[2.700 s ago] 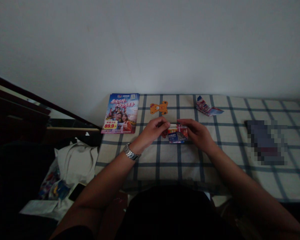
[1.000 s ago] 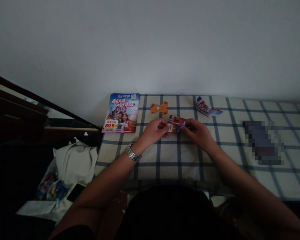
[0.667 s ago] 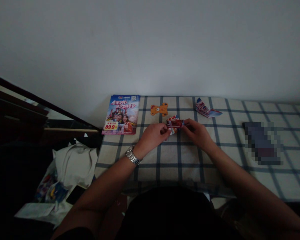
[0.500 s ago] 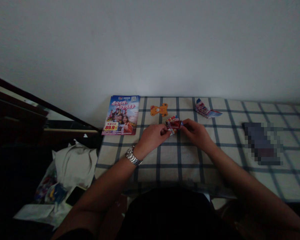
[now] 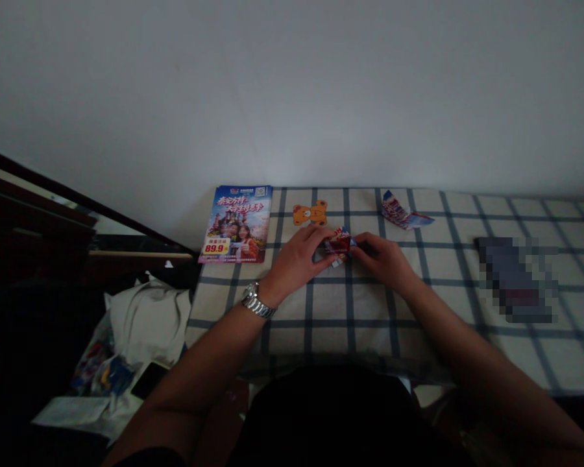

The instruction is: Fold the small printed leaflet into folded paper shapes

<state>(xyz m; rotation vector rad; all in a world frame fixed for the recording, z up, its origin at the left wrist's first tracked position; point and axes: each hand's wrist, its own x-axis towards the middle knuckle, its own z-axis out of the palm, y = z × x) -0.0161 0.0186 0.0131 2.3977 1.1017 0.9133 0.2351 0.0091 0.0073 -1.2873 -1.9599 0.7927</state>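
Observation:
Between my hands is a small piece of folded printed paper (image 5: 338, 244), red, white and blue, held just above the checked cloth (image 5: 328, 305). My left hand (image 5: 304, 258), with a metal watch (image 5: 257, 301) on its wrist, grips the paper's left side between thumb and fingers. My right hand (image 5: 380, 256) pinches its right edge with thumb and forefinger. Behind my left hand lies a flat orange bear cutout (image 5: 310, 213). Another folded piece of printed paper (image 5: 403, 214) rests farther back on the right.
A stack of flyers (image 5: 236, 224) lies at the table's left end, near the wall (image 5: 292, 97). On the right is a blurred-out dark flat object (image 5: 513, 279). Below the left edge are a white bag (image 5: 150, 318) and a dark phone-like object (image 5: 148, 381).
My left hand has shifted its hold, its fingers now reaching over the top of the folded paper and its thumb below. My right hand stays at the right edge.

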